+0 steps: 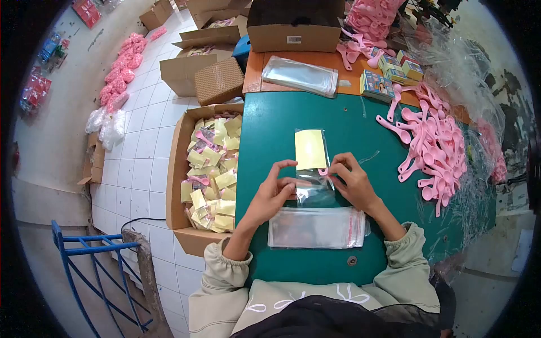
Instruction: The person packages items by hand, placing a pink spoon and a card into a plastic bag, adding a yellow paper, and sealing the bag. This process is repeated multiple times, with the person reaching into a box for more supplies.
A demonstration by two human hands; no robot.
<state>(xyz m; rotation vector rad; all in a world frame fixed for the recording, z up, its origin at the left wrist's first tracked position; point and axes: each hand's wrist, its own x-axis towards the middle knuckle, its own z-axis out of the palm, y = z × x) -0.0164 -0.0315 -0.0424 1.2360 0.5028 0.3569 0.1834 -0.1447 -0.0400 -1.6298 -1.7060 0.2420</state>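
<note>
Packing, probably, a yellow rectangular card (310,149) and pink plastic spoon (322,171) into a clear plastic bag (315,196) on the green tabletop (270,124), with left hand (270,192) loosely curved at left edge, right hand (351,180) narrowed beside spoon, grips impossible to tell; next likely requiring careful alignment.

Between my two hands (272,194) (355,183), I am counting one yellow card (310,149) and one clear bag (314,195). I am facing two bag stacks (315,228) (301,74) and uncountable pink spoons (431,141).

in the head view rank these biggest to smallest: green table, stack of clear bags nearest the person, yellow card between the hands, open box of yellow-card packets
1. Green table
2. Open box
3. Stack of clear bags
4. Yellow card

No two look alike in size here.
</note>
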